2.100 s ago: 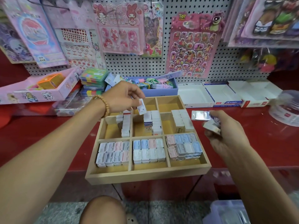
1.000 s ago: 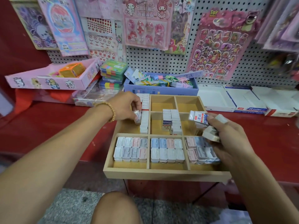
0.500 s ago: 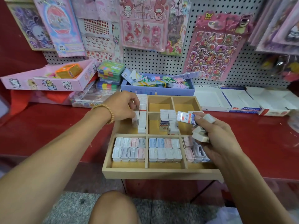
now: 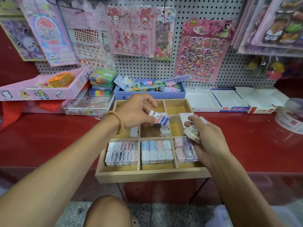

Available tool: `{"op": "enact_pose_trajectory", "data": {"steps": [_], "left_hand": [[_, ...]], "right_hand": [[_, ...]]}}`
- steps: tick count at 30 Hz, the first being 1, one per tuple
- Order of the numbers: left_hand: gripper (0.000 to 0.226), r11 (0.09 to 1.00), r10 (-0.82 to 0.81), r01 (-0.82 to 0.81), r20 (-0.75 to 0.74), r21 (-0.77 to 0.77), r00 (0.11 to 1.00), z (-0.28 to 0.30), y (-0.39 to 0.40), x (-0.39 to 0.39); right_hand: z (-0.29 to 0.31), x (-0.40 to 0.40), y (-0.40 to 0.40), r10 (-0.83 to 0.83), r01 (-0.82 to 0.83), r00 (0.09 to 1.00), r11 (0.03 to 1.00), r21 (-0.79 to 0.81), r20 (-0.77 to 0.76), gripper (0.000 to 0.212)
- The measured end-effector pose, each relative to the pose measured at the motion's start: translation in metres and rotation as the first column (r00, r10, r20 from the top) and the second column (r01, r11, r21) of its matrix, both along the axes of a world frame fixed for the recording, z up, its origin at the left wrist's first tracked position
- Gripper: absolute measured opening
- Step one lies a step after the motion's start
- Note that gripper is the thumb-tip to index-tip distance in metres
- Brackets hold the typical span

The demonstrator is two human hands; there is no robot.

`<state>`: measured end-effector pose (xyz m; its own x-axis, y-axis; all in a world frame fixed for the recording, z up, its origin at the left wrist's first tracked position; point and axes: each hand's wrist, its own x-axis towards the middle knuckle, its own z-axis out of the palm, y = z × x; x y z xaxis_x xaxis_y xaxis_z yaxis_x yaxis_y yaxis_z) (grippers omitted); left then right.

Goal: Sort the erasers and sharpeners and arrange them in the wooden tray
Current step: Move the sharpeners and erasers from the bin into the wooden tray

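A shallow wooden tray (image 4: 152, 176) of pale, smooth timber, split by thin slats into three rows of three compartments, sits on the glossy red counter (image 4: 49, 136) with its near edge overhanging. The three nearest compartments, at 6 o'clock in the tray, each hold small rounded plastic sharpeners (image 4: 156, 154) in pastel white, blue and pink, packed side by side in two tidy rows. In the middle row stand white block erasers (image 4: 134, 131), upright and touching; the right-hand one there shows bare wood on its floor. The two far compartments at 12 and 1 o'clock show only bare wood, and the third is hidden by the hand.

The left hand (image 4: 136, 110), a wooden bead bracelet (image 4: 118, 121) on its wrist, hovers over the middle of the tray and pinches one white rectangular eraser in a blue-and-red printed paper sleeve (image 4: 159, 117) between thumb and fingers, tilted above the centre compartment. The right hand (image 4: 208, 136), at 3 o'clock of the tray, has its fingers curled round a clutch of white erasers (image 4: 192, 132); how many I cannot tell.

Behind the tray, at 12 o'clock, a blue cardboard box (image 4: 147, 95) holds a jumble of pastel carded items. At 2 o'clock lie open white cardboard boxes (image 4: 229, 100). At 10 o'clock a pink printed carton (image 4: 49, 92) holds an orange faceted box (image 4: 60, 79). Sticker sheets hang on the white pegboard (image 4: 147, 66).
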<state>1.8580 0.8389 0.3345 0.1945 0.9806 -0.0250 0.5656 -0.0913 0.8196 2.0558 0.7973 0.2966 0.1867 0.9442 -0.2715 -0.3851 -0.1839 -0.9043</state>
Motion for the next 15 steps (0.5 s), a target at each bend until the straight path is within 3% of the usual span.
{"op": "enact_pose_trajectory", "data": {"steps": [2,5,10,15], "left_hand": [[0.031,0.998,0.047,-0.036,-0.220,0.055,0.974,-0.004,0.006,-0.007],[0.026,0.992,0.030,0.035,-0.495,0.121,0.868,-0.013,0.010,-0.004],[0.024,0.976,0.028,0.084,-0.503,0.199,0.864,-0.029,0.014,0.012],[0.029,0.969,0.054,0.077,-0.500,0.237,0.864,-0.044,0.018,0.022]], "right_hand": [[-0.004,0.008,0.000,-0.050,0.035,0.991,0.993,-0.114,-0.127,0.015],[-0.009,0.016,0.000,-0.081,0.026,0.960,0.979,-0.203,-0.266,0.011],[-0.004,0.021,-0.001,-0.058,0.013,0.931,0.992,-0.123,-0.361,0.033],[-0.003,0.025,0.001,-0.011,-0.003,0.983,0.997,-0.077,-0.185,0.042]]}}
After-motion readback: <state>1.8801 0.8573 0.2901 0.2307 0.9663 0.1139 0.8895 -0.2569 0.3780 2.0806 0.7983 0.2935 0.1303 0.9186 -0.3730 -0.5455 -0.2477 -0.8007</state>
